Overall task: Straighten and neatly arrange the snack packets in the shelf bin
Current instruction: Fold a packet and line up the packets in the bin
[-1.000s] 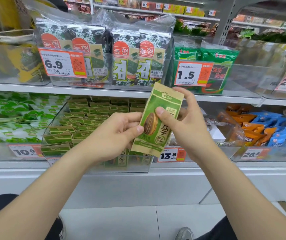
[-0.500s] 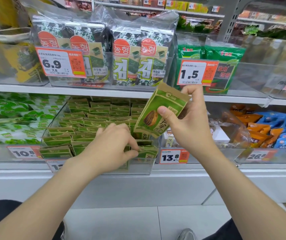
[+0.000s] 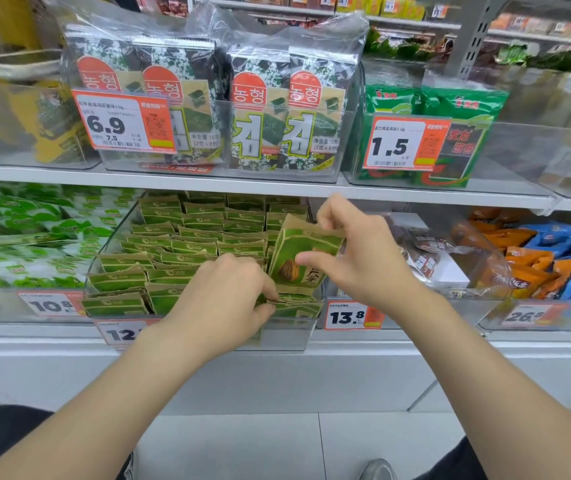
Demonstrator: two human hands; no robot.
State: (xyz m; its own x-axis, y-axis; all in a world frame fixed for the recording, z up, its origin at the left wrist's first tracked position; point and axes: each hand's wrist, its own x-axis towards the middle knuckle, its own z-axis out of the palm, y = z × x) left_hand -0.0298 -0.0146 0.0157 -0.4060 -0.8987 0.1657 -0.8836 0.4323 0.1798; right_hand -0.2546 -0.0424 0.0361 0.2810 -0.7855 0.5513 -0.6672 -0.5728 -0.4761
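Observation:
A clear shelf bin (image 3: pixel 287 336) on the lower shelf holds several rows of green and brown sunflower-seed packets (image 3: pixel 194 237) standing on edge. My right hand (image 3: pixel 356 258) pinches one packet (image 3: pixel 298 261) by its top edge and front, holding it upright at the bin's right front corner. My left hand (image 3: pixel 228 299) reaches into the front of the bin, its fingers curled on the packets lying flat at the front right (image 3: pixel 294 304).
The shelf board above (image 3: pixel 277 188) hangs low over the bin and carries seaweed packs behind 6.9 and 1.5 price tags. Neighbouring bins hold green-white packets on the left (image 3: pixel 35 237) and orange and blue snacks on the right (image 3: pixel 536 258). Price tags line the shelf front.
My right hand has lowered the packet from in front of the shelf into the bin's right front corner. My left hand let go of it and reached into the front packets.

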